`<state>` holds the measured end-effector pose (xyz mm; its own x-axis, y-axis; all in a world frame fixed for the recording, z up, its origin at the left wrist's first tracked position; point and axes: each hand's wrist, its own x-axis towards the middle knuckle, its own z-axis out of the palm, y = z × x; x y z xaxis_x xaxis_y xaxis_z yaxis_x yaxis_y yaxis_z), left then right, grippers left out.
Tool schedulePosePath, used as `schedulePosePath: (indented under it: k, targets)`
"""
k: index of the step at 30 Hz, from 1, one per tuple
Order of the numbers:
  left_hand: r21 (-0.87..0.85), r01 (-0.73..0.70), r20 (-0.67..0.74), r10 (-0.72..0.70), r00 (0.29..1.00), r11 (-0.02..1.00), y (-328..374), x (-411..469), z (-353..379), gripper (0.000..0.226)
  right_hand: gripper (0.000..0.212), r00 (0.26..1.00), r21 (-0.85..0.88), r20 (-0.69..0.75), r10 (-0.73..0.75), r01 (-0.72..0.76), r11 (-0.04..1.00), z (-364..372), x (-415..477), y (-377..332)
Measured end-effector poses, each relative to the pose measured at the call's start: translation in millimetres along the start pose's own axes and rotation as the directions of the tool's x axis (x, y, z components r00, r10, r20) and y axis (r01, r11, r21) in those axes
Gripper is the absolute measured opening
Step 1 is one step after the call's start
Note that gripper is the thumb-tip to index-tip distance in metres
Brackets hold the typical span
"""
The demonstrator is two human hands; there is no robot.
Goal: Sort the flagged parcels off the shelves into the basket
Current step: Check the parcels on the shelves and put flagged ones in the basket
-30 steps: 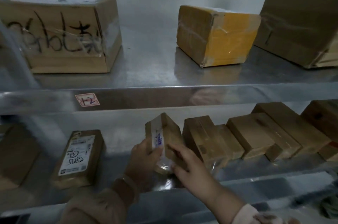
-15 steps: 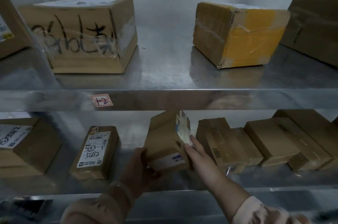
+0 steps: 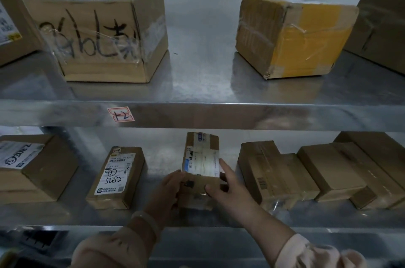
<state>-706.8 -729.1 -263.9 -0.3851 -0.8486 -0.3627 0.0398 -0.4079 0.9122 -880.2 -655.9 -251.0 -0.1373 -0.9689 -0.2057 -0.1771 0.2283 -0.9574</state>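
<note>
Left grip [image 3: 168, 189] curls round the parcel [image 3: 201, 158]'s lower left edge, right grip [image 3: 228, 191] pinches its right side, label facing us over the lower shelf [image 3: 72, 213], perhaps resting there, and no basket in sight, so this one's not yet sorted.

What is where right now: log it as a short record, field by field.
held item: small parcel, upright, white label toward the camera
left hand: grips its lower left edge
right hand: holds its right side, thumb on the front
left neighbour: parcel marked 5082, flat on the lower shelf
upper shelf: handwritten box, yellow-taped box
shelf tag: on the upper shelf's front edge
basket: not in view
</note>
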Motion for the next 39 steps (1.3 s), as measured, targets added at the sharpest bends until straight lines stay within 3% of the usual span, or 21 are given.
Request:
schedulePosePath:
  k: [5, 8, 11, 13, 14, 17, 19, 23, 26, 29, 33, 35, 39]
  targets:
    - [-0.044, 0.083, -0.139, -0.089, 0.986, 0.996, -8.6, 4.1, -6.1, 0.021, 0.048, 0.996, -0.052, 0.087, -0.01, 0.014, 0.999, -2.9, -1.6, 0.1]
    - [-0.015, 0.063, -0.171, -0.065, 0.983, 0.998, -9.2, 6.3, -7.3, 0.023, 0.047, 0.995, -0.217, -0.035, -0.098, 0.088, 0.972, -20.3, -6.4, 1.7]
    - [0.145, -0.046, -0.182, 0.073, 0.981, 0.988, 1.0, 10.8, -0.5, 0.027, 0.051, 0.926, -0.419, -0.295, -0.237, 0.097, 0.903, -50.9, -9.6, 5.8]
    - [0.332, -0.164, -0.258, 0.257, 0.931, 0.929, 13.6, 11.4, 9.1, 0.04, 0.061, 0.847, -0.565, -0.459, -0.269, -0.045, 0.824, -74.3, -11.5, 7.8]
    - [0.463, -0.241, -0.263, 0.391, 0.882, 0.853, 21.1, 9.6, 15.7, 0.042, 0.07, 0.831, -0.598, -0.505, -0.233, -0.143, 0.788, -85.0, -12.6, 9.8]
    - [0.702, -0.428, -0.083, 0.662, 0.744, 0.569, 35.9, 2.8, 42.5, 0.045, 0.095, 0.872, -0.637, -0.489, -0.011, -0.349, 0.687, -106.5, -17.8, 19.2]
    - [0.728, -0.496, 0.046, 0.688, 0.725, 0.474, 34.3, -0.2, 63.1, 0.049, 0.101, 0.894, -0.674, -0.443, 0.069, -0.382, 0.632, -107.9, -22.0, 27.2]
    - [0.723, -0.579, 0.281, 0.605, 0.745, 0.377, 13.6, -0.5, 97.1, 0.051, 0.097, 0.884, -0.68, -0.465, 0.05, -0.393, 0.619, -98.7, -27.8, 36.6]
    - [0.684, -0.566, 0.354, 0.469, 0.809, 0.46, -5.1, 3.6, 112.1, 0.048, 0.1, 0.874, -0.618, -0.485, 0.034, -0.37, 0.693, -99.4, -33.4, 39.2]
    - [0.665, -0.37, 0.264, 0.26, 0.929, 0.649, -16.8, 7.8, 123.7, 0.048, 0.1, 0.866, -0.528, -0.5, -0.019, -0.288, 0.799, -101.4, -42.7, 41.8]
    - [0.281, -0.117, 0.243, 0.047, 0.969, 0.953, -14.1, 10.6, 138.0, 0.034, 0.097, 0.873, -0.485, -0.476, -0.111, -0.156, 0.86, -91.8, -53.9, 40.6]
    - [0.159, -0.067, 0.235, 0.028, 0.972, 0.985, -12.3, 13.4, 142.7, 0.047, 0.1, 0.871, -0.488, -0.474, -0.129, -0.138, 0.862, -85.1, -55.9, 38.7]
    - [0.155, -0.068, 0.14, 0.046, 0.989, 0.986, -9.1, 14.4, 145.3, 0.059, 0.101, 0.876, -0.371, -0.47, -0.106, -0.088, 0.924, -89.7, -60.3, 35.7]
